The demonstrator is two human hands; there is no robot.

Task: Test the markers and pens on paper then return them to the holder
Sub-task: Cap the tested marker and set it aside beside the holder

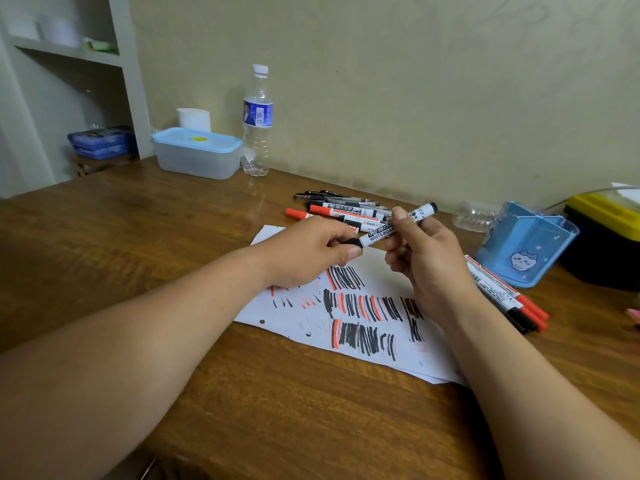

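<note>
A black whiteboard marker (379,233) is held level above the paper by both hands. My left hand (308,252) pinches its black cap end. My right hand (420,252) grips its white barrel. The white paper (346,317) lies under them, covered in black and red test strokes. A pile of red and black markers and pens (341,211) lies behind the paper. A second bunch of markers (502,296) lies right of the paper. The blue holder (526,244) with a cat picture stands at the right and looks empty.
At the back of the wooden table (138,244) stand a lidded plastic box (197,154) and a water bottle (257,123). A crushed clear bottle (474,216) lies left of the holder. A yellow and black case (606,237) sits at the far right.
</note>
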